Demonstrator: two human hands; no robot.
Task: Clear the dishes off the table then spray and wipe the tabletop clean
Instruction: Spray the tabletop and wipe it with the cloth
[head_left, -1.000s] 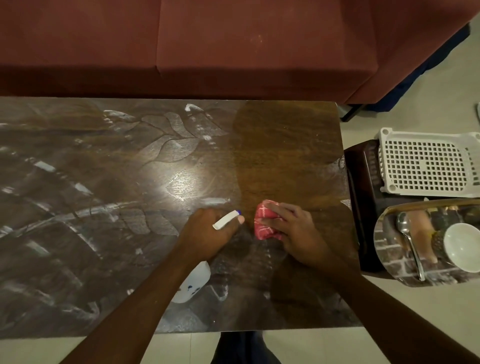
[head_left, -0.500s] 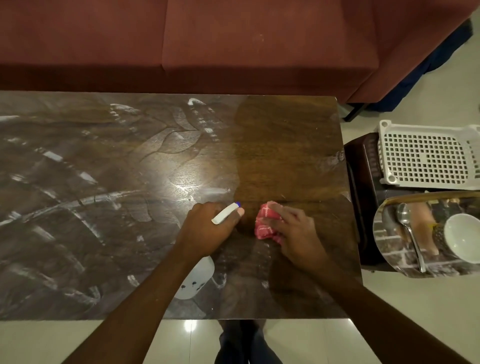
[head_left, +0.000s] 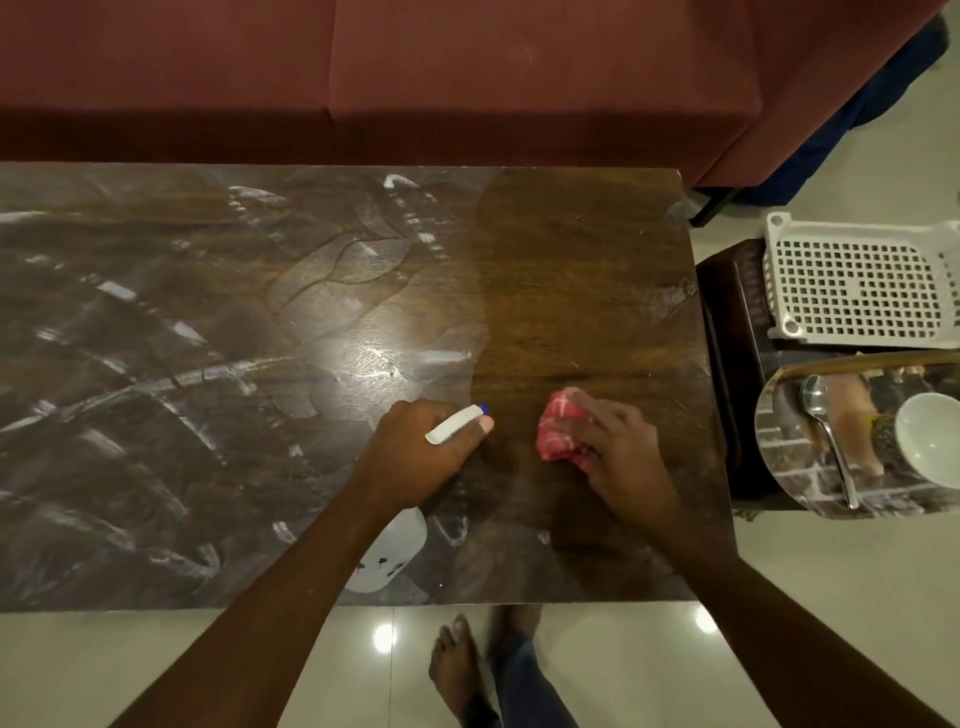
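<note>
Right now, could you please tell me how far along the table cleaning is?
Done: no dishes on the tabletop; the bowl and spoon sit on the tray beside it, and the right part looks wiped. In hand: the left hand holds the spray bottle, the right hand holds the red cloth against the wood. Left: white streaks across the left part need wiping.

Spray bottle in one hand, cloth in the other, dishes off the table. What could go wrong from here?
1. The red cloth under the right hand sits at the right end; white streaks across the left of the tabletop may get missed.
2. The spray bottle in the left hand points toward that hand; a stray squeeze could wet it.
</note>
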